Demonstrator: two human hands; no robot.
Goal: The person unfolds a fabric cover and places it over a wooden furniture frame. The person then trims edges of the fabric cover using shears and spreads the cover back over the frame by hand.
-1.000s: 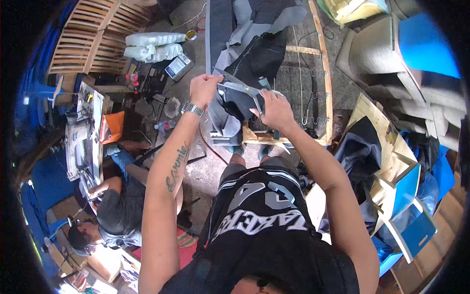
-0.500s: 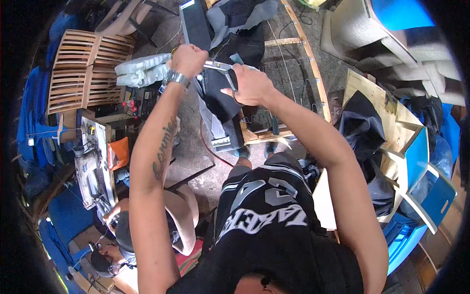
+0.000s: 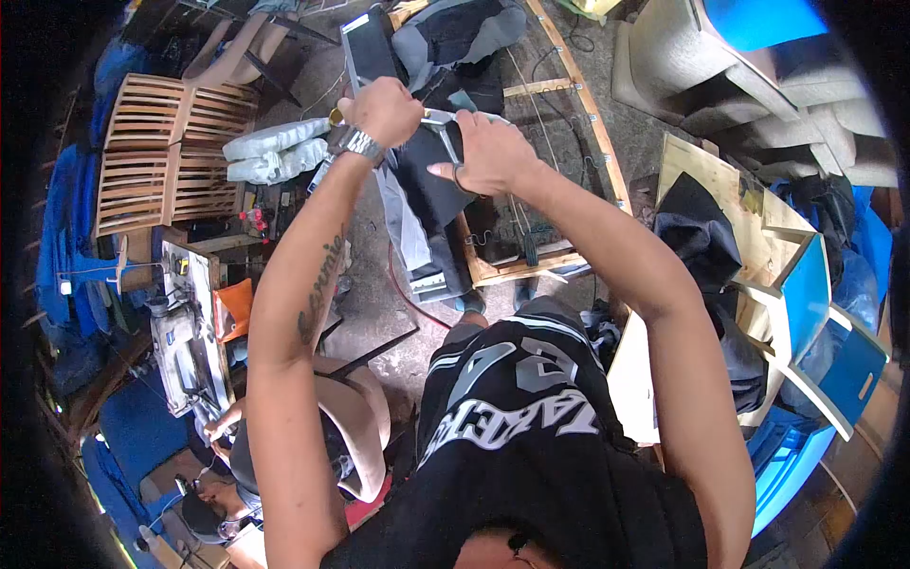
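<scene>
My right hand [image 3: 498,156] is closed around the handles of a pair of scissors [image 3: 449,140], their blades pointing left. Close by on the left, my left hand [image 3: 384,114], with a metal watch at the wrist, is curled on what appears to be the upper edge of black fabric [image 3: 422,185]; its fingertips are hidden. Part of the blades lies behind that hand. Below the hands, the fabric hangs over a wooden frame [image 3: 607,161] fitted with wavy metal springs. Pale grey cloth [image 3: 406,228] shows along the fabric's left side.
Black and grey cloth [image 3: 455,43] lies at the frame's far end. Plastic-wrapped bundles [image 3: 275,152] and a slatted wooden panel [image 3: 171,156] are left. Another person [image 3: 213,507] sits lower left near a sewing machine [image 3: 180,346]. Beige upholstered pieces [image 3: 749,90] and plywood [image 3: 706,175] stand right.
My left hand has moved right, closer to the scissors, and covers more of the blades. My right hand has risen slightly. The view has shifted a little.
</scene>
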